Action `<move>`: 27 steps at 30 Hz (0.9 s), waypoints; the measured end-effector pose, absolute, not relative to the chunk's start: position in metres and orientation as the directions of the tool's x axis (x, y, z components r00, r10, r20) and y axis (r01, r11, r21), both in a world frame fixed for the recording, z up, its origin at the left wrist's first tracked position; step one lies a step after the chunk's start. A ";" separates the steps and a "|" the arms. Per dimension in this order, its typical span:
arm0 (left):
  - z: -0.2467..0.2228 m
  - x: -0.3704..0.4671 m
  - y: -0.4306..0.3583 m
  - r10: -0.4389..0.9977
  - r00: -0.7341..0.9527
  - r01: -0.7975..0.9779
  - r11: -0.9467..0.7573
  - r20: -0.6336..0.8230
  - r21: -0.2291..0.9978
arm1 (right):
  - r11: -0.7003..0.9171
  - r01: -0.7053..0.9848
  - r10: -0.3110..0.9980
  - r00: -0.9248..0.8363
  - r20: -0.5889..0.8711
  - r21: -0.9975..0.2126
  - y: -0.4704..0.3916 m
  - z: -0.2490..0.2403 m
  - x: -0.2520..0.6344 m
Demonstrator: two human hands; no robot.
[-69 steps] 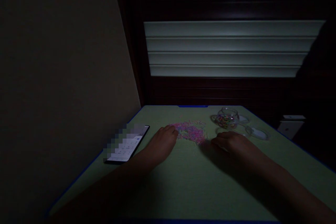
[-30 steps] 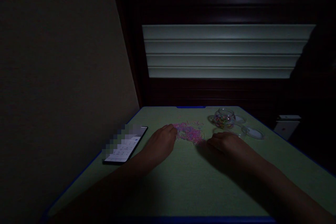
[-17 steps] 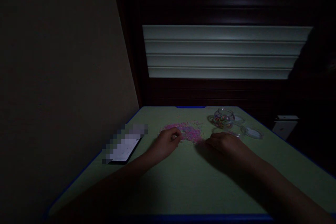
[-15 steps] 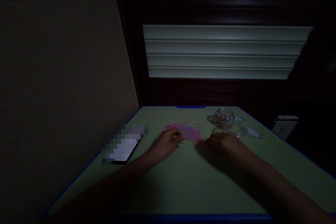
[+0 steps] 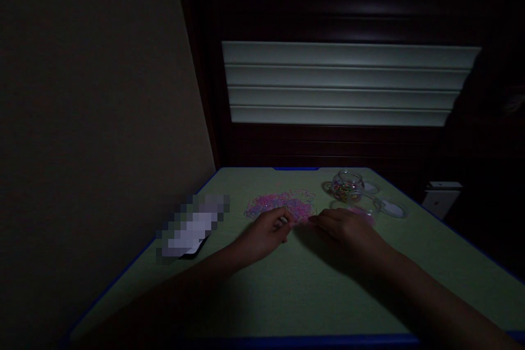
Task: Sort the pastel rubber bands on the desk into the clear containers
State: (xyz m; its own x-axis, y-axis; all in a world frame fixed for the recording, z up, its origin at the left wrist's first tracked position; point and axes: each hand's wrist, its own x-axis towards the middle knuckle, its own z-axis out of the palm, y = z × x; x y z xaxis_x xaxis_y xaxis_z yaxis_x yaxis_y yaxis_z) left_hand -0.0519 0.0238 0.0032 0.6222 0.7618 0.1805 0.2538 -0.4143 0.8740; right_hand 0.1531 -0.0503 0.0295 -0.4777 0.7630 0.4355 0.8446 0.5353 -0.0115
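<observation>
A flat pile of tiny pink and purple bands (image 5: 273,202), which look like small elastic bands, lies mid-table. At its near edge my left hand (image 5: 264,235) has thumb and fingertips closed in a pinch. My right hand (image 5: 348,227) is pinched too, its fingertips low at the pile's right edge, a short gap from the left ones. What either pinch holds is too small and dark to make out. Just beyond my right hand is a clear container (image 5: 367,210) with pink bits in it, partly hidden by that hand.
A round clear jar (image 5: 348,186) of multicoloured pieces stands at the back right, with a clear lid (image 5: 391,208) nearby. A blurred-out flat device (image 5: 192,234) lies at the left. The green table (image 5: 262,295) has blue edges; a wall (image 5: 123,93) borders its left.
My left hand has moved slightly right and down, covering the pile's near edge. My right hand has shifted a little left, so the fingertips are closer together.
</observation>
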 end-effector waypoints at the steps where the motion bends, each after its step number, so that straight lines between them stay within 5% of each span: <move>1: 0.002 -0.051 0.023 0.754 0.632 0.252 -0.417 0.178 0.873 | 0.544 0.839 0.755 -0.485 0.441 -0.007 -0.049 0.028 0.152; 12: 0.005 -0.049 0.019 0.678 0.697 0.291 -0.567 0.235 0.771 | 0.550 0.832 0.758 -0.461 0.462 -0.070 -0.044 0.016 0.146; 27: 0.001 -0.049 0.023 0.679 0.701 0.278 -0.542 0.218 0.793 | 0.541 0.832 0.756 -0.420 0.502 -0.119 -0.045 0.017 0.144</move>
State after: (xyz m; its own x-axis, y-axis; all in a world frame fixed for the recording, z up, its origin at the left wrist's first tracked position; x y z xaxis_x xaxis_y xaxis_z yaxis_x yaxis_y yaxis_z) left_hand -0.0493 0.0226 0.0009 0.7011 0.6790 0.2179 0.2782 -0.5418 0.7932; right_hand 0.1445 -0.0446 0.0167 -0.4199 0.7561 0.5020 0.8323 0.5413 -0.1191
